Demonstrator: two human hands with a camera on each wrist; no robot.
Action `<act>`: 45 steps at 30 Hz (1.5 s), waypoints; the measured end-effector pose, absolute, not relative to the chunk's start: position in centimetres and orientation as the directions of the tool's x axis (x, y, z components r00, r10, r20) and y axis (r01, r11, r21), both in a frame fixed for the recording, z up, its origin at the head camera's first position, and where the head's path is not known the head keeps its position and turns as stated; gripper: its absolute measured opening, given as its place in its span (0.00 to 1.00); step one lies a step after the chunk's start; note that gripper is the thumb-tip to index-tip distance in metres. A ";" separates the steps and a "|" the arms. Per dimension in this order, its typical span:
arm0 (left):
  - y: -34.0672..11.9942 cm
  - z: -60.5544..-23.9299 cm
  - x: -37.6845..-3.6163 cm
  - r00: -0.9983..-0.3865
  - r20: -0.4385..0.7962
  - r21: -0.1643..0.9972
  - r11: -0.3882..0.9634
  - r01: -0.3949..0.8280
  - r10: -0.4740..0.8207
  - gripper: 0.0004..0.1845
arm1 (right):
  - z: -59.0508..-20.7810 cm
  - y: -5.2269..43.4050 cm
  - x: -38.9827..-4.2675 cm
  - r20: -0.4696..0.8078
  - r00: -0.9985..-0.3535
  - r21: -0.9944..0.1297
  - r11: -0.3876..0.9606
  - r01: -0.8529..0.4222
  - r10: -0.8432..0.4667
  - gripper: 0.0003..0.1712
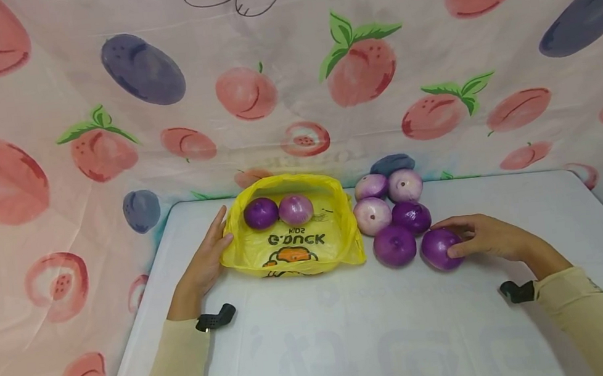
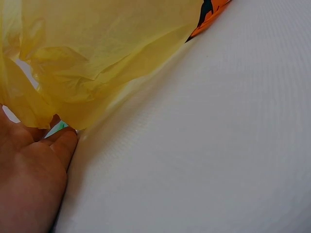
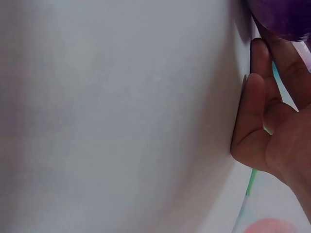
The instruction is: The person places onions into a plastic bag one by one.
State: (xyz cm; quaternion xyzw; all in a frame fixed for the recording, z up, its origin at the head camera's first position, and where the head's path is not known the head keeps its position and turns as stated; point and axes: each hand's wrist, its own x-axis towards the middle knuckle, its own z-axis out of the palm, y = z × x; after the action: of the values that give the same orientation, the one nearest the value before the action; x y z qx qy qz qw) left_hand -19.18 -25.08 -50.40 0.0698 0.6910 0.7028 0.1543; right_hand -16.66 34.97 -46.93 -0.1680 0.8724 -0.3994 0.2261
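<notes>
One onion [image 1: 439, 249] under right hand [image 1: 486, 236], gripped

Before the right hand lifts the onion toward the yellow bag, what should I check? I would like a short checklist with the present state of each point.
1. Right hand on the nearest purple onion: ok, fingers curl round it.
2. Left hand steadies the yellow bag: ok, touching its edge.
3. Bag mouth open: ok, two onions visible inside.
4. Room in the bag: ok.
5. Firmness of the grip: cannot tell.
</notes>
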 end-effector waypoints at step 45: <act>-25.2 -50.3 -19.2 -0.941 -0.116 0.992 -0.009 -0.125 0.316 0.39 | -41.7 29.2 -15.0 -0.129 -0.897 -0.903 0.425 -0.070 -0.422 0.27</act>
State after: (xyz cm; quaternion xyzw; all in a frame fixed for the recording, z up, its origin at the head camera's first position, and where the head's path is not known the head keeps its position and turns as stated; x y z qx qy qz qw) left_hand -19.22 -25.16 -50.33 0.0697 0.6862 0.7070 0.1562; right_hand -15.02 29.24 -41.69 -0.1489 0.8266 -0.5152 0.1707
